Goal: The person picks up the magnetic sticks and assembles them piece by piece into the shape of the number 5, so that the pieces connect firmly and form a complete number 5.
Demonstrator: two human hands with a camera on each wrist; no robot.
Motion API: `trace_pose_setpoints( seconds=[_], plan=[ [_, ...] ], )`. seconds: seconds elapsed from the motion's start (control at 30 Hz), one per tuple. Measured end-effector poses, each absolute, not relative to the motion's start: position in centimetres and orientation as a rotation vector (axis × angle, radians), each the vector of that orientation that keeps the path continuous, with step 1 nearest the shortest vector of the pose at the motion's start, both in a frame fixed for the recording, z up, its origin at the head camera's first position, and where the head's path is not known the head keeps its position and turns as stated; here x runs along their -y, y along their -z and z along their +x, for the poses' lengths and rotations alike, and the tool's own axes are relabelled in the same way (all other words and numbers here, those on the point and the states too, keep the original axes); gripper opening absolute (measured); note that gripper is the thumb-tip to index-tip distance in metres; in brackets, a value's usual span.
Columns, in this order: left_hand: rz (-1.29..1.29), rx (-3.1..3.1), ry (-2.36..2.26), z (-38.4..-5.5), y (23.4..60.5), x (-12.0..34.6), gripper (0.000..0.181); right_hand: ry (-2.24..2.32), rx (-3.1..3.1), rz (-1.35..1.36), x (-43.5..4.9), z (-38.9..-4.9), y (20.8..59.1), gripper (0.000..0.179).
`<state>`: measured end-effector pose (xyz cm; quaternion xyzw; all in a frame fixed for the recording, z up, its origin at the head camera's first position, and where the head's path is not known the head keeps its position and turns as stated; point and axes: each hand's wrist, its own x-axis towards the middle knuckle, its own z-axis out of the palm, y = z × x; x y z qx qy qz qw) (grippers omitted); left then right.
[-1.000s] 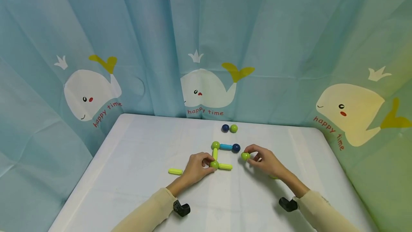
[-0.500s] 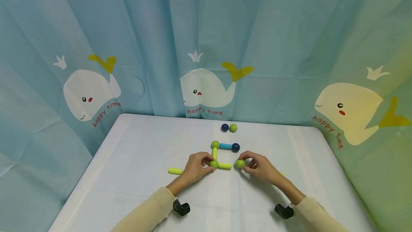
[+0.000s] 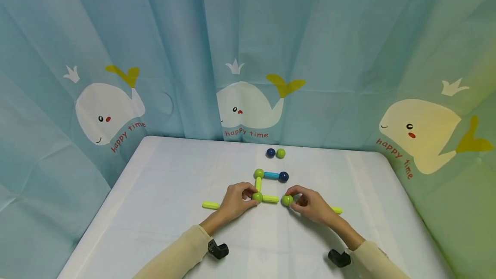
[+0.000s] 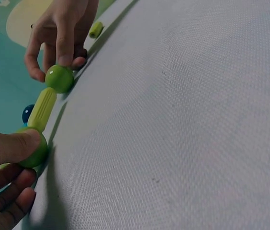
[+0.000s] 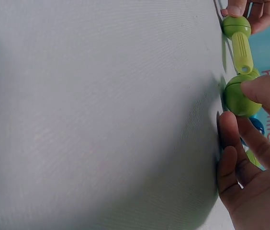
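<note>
My left hand (image 3: 237,198) pinches a green ball (image 3: 257,197) at the near corner of a joined shape. From that ball a yellow-green rod (image 3: 270,199) points right, and another yellow-green rod (image 3: 258,184) runs back to a second green ball (image 3: 259,173). A blue rod (image 3: 271,175) links that one to a dark blue ball (image 3: 283,177). Between thumb and fingers, my right hand (image 3: 313,203) holds a loose green ball (image 5: 243,98) close to the free end of the right-pointing rod. That rod's end shows a small round hole in the right wrist view.
A dark blue ball (image 3: 271,153) and a green ball (image 3: 280,153) sit together at the back of the white table (image 3: 170,175). Single yellow-green rods lie beside each forearm, the left rod (image 3: 211,205) and the right rod (image 3: 336,210). A whale-print curtain (image 3: 329,33) hangs behind.
My right hand has brought its green ball left and nearer me, down to the free end of the yellow-green rod. My left hand keeps its pinch in the same place.
</note>
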<state>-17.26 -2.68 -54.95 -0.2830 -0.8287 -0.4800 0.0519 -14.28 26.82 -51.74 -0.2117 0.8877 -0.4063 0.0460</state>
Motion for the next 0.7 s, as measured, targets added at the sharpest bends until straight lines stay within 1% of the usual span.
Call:
trace_pose_setpoints(
  seconds=[0.7],
  plan=[
    [-0.852,2.522,1.448,-17.16,54.86,2.68,0.026,1.248,-2.694,-0.627,-26.62,-14.36,52.04,0.028]
  ],
)
